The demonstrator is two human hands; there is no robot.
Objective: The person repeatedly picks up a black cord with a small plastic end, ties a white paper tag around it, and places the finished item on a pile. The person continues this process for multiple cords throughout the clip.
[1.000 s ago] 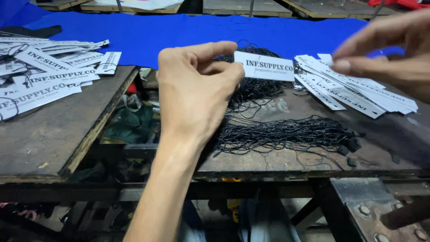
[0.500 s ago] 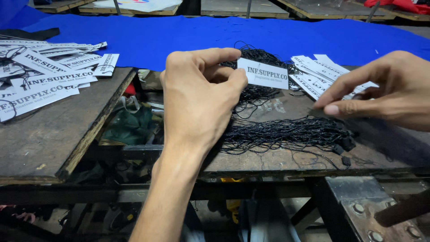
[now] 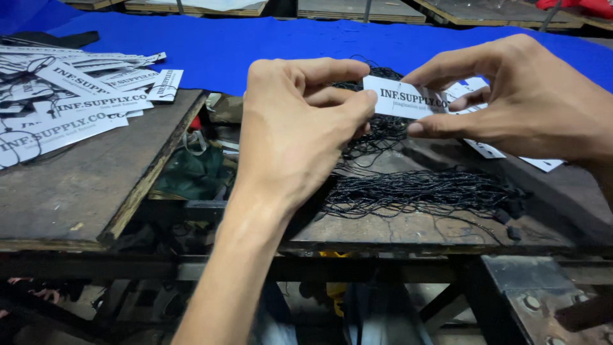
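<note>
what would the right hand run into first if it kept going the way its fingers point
The right hand points leftward and already touches the white tag; just past it are the left hand's fingertips. Depth is hard to judge.

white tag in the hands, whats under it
Below the tag lie black strings in a tangle on the wooden table. The left hand and right hand cover part of the pile and some of the loose tags.

Two worn wooden tabletops (image 3: pixel 76 191) are carried on a dark metal frame (image 3: pixel 523 287), with blue cloth (image 3: pixel 255 45) spread behind and more wooden boards (image 3: pixel 357 7) beyond.
</note>
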